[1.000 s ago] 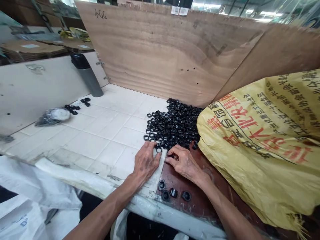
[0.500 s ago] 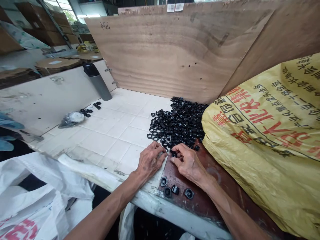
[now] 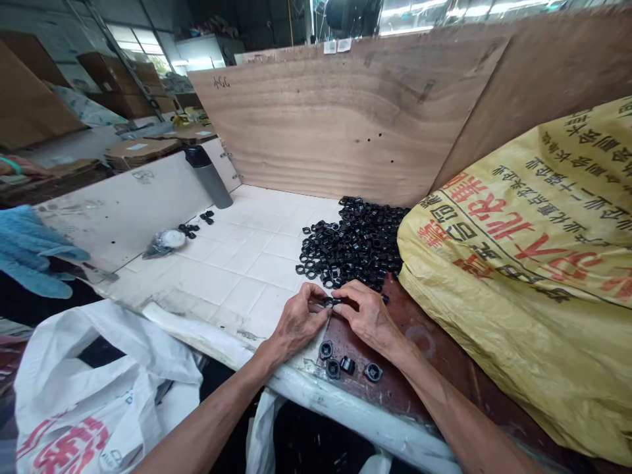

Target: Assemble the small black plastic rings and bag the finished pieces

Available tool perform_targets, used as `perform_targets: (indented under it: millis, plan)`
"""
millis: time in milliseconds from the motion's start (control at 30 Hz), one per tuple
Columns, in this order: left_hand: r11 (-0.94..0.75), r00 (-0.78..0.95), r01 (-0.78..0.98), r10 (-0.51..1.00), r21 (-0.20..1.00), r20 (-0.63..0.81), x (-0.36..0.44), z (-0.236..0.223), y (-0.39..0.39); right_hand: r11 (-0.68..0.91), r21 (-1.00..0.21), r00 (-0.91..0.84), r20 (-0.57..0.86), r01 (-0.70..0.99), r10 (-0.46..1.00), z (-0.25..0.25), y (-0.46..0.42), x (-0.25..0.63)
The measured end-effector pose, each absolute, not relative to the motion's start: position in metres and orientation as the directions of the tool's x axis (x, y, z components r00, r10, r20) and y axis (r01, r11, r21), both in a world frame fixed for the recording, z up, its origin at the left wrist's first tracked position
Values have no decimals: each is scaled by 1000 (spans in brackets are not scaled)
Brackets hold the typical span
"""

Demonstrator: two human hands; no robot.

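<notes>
My left hand (image 3: 302, 317) pinches a small black plastic ring (image 3: 328, 302) between thumb and fingers. From the other side, my right hand (image 3: 366, 315) is closed on a small black part that meets the ring; the fingers hide most of it. Just beyond both hands lies a heap of black plastic rings (image 3: 353, 240), with a few loose ones at its left edge. Nearer to me, several round black caps (image 3: 347, 365) rest on the dark red board (image 3: 395, 395), some showing their hollow inside.
A yellow printed sack (image 3: 518, 263) slumps over the right side. Wooden panels (image 3: 316, 125) wall the back. On the white tabletop (image 3: 222, 276) stand a grey bottle (image 3: 212, 178) and a plastic bag (image 3: 165, 243). A white bag (image 3: 108, 395) and a blue glove (image 3: 34, 250) are at left.
My hands have come together, the left now pinching a ring against the right hand's part. The camera view has swung left, bringing in the blue glove. The caps on the board stay put.
</notes>
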State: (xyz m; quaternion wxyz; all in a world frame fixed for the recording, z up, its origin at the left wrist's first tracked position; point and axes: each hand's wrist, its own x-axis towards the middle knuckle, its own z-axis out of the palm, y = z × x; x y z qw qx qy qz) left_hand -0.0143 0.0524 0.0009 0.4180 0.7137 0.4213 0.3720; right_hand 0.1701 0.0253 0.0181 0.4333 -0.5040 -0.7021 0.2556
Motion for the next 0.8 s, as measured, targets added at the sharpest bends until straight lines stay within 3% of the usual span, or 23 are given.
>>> perform_targets:
  millis: [133,400,700,800]
  plan:
    - [-206,355,62,919,977,172,-10,-3,56,327,-813,-69,337,483,939,16,26,169]
    - [-129,380,-86,913,988,152,-9,-3,61,345,-815,-9,385,465,923,21,27,169]
    - [-474,379,22,819,880,431,-17,4,64,208,-880,61,258,428,964,23,24,162]
    - [-500,381,15,804,866,457,-17,5,64,262,-807,23,322,529,946,19,21,160]
